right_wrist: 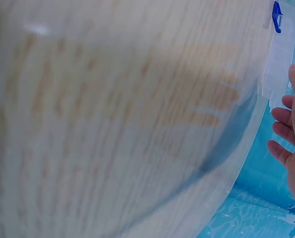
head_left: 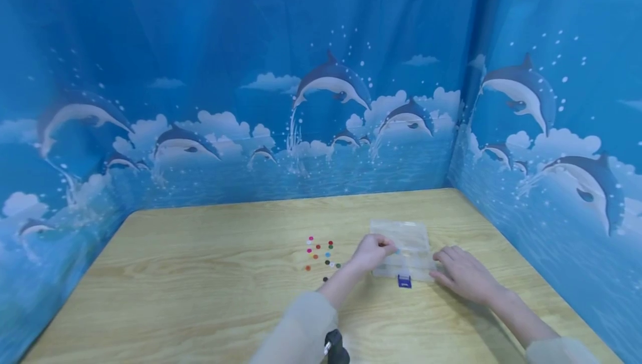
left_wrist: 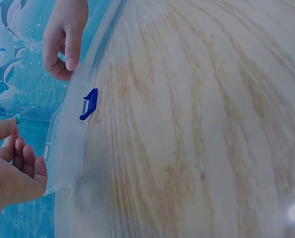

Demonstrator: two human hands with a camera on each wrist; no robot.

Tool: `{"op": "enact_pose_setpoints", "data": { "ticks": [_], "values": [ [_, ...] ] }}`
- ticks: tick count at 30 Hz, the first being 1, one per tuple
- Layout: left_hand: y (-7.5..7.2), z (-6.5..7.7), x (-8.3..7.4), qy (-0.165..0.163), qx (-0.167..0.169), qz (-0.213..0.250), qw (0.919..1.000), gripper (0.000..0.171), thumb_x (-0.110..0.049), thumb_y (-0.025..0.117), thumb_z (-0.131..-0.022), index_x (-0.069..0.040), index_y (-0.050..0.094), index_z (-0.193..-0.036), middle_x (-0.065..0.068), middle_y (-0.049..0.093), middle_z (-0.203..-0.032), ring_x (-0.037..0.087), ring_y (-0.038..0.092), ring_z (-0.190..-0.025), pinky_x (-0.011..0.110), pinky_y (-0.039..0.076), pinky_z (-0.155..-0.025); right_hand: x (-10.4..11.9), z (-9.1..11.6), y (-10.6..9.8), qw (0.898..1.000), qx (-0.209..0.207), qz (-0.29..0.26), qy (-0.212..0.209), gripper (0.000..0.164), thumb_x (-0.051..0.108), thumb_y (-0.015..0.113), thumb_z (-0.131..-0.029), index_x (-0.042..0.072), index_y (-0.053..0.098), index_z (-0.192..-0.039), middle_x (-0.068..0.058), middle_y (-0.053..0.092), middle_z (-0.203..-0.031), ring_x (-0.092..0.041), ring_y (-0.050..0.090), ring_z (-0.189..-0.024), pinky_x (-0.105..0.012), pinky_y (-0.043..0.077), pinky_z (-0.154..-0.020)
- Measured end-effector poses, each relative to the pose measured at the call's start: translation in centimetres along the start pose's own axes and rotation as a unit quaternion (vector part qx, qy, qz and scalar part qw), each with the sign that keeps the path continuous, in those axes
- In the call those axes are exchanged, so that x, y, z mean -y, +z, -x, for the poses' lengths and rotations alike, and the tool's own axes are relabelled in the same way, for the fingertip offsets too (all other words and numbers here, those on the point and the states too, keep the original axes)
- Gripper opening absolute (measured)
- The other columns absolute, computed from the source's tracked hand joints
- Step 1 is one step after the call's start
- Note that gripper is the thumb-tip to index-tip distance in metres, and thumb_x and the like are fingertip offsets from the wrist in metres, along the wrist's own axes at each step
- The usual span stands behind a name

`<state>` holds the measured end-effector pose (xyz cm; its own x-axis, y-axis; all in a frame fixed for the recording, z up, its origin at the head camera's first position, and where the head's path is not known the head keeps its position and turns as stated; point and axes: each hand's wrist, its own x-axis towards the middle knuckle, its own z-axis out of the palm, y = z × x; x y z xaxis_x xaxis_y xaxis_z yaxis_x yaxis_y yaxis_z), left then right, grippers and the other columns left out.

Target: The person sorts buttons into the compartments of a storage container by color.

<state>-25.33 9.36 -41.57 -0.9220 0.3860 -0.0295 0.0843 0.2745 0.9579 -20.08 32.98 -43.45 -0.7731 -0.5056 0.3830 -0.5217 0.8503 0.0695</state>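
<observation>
Pinching a teal button (left_wrist: 17,118), left hand (head_left: 372,252) hovers over clear box (head_left: 413,238); right hand (head_left: 466,276) beside, fingers apart

The box (head_left: 401,230) is clear and colourless, with a deep blue latch (head_left: 404,282). The held button (left_wrist: 17,118) is teal. The loose buttons (head_left: 318,247) are pink, red, orange, white, light blue, dark green and near-black. The desk (head_left: 200,275) is pale yellow wood with wavy tan grain. The sleeves (head_left: 301,325) are off-white. The blue curtain (head_left: 225,29) carries grey-blue, white-bellied dolphins (head_left: 333,78) and white clouds (head_left: 220,124).
</observation>
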Motion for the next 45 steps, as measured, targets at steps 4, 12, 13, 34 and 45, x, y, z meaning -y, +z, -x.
{"op": "enact_pose_setpoints", "data": {
  "ticks": [4,12,13,34,45],
  "values": [
    [0.5,-0.3,-0.1,-0.005,-0.011,0.002,0.9999,0.008,-0.014,0.063,-0.087,-0.007,0.067,-0.087,-0.004,0.059,-0.079,0.008,0.049,-0.069,0.022,0.042,-0.061,0.0,-0.1,-0.1,1.000,0.003,0.000,0.001,0.032,0.027,0.068,-0.080,0.001,0.060,-0.097,-0.009,0.058,-0.092,-0.025,0.054,-0.084,-0.043,0.047,-0.073],
    [1.8,-0.9,-0.3,0.000,-0.038,-0.010,0.9992,0.008,-0.010,0.064,-0.085,-0.004,0.067,-0.085,-0.002,0.061,-0.079,0.008,0.052,-0.068,0.022,0.045,-0.063,-0.1,-0.4,-0.1,1.000,0.013,-0.003,0.010,0.033,0.027,0.068,-0.081,0.001,0.060,-0.099,-0.011,0.059,-0.094,-0.026,0.055,-0.087,-0.044,0.048,-0.074],
    [2.0,-1.0,-0.2,0.000,-0.040,-0.009,0.9992,0.007,-0.009,0.064,-0.084,-0.003,0.067,-0.084,-0.001,0.062,-0.079,0.008,0.052,-0.068,0.021,0.046,-0.063,-0.1,-0.3,-0.1,1.000,0.013,-0.004,0.011,0.033,0.027,0.068,-0.081,0.001,0.060,-0.099,-0.011,0.059,-0.094,-0.026,0.055,-0.086,-0.044,0.048,-0.074],
    [4.9,-0.9,-0.9,-0.001,-0.061,-0.035,0.9975,0.006,-0.007,0.065,-0.081,-0.008,0.067,-0.075,-0.006,0.057,-0.070,0.006,0.050,-0.063,0.021,0.044,-0.060,0.1,-0.1,0.1,1.000,0.010,-0.001,0.011,0.032,0.028,0.069,-0.080,0.002,0.061,-0.098,-0.009,0.059,-0.093,-0.025,0.055,-0.086,-0.042,0.048,-0.074],
    [5.7,-1.2,-0.8,0.027,-0.075,-0.093,0.9925,0.007,-0.006,0.067,-0.077,-0.010,0.069,-0.071,-0.008,0.059,-0.067,0.004,0.050,-0.061,0.017,0.043,-0.061,0.1,-0.1,0.2,1.000,0.000,0.001,0.002,0.030,0.027,0.070,-0.079,0.003,0.061,-0.096,-0.007,0.059,-0.091,-0.023,0.055,-0.084,-0.040,0.048,-0.072]
  ]
}}
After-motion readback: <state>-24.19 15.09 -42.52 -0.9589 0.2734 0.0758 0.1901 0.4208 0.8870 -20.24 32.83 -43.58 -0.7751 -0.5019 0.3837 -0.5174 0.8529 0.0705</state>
